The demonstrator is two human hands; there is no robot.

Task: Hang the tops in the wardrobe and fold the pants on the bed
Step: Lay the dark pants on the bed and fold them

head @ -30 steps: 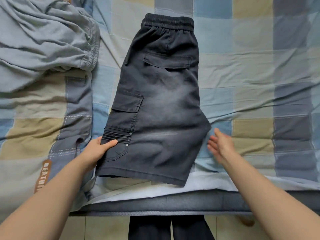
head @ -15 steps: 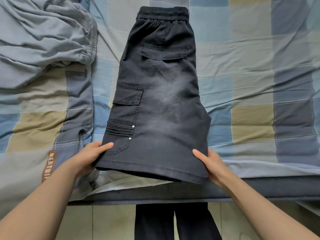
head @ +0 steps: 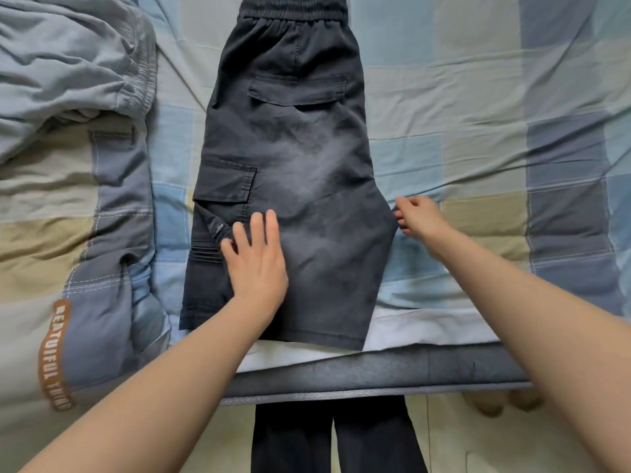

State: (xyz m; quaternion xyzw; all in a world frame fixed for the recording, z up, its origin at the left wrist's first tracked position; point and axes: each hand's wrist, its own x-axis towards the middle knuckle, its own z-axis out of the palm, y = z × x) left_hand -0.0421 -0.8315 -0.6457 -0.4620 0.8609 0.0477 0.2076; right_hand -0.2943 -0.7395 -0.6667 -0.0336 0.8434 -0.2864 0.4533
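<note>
Though pressed by left hand (head: 256,264), shorts (head: 290,172) lengthwise, waistband farthest.

Faded matt black cloth shorts (head: 290,186), soft checked cotton bedsheet (head: 478,107)

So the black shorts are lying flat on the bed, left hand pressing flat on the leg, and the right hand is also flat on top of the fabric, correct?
Not quite. The black shorts do lie flat on the bed, and the left hand presses flat on the leg. But the head view shows the right hand at the shorts' right edge, fingers curled and pinching the crotch corner, not flat on top.
</note>
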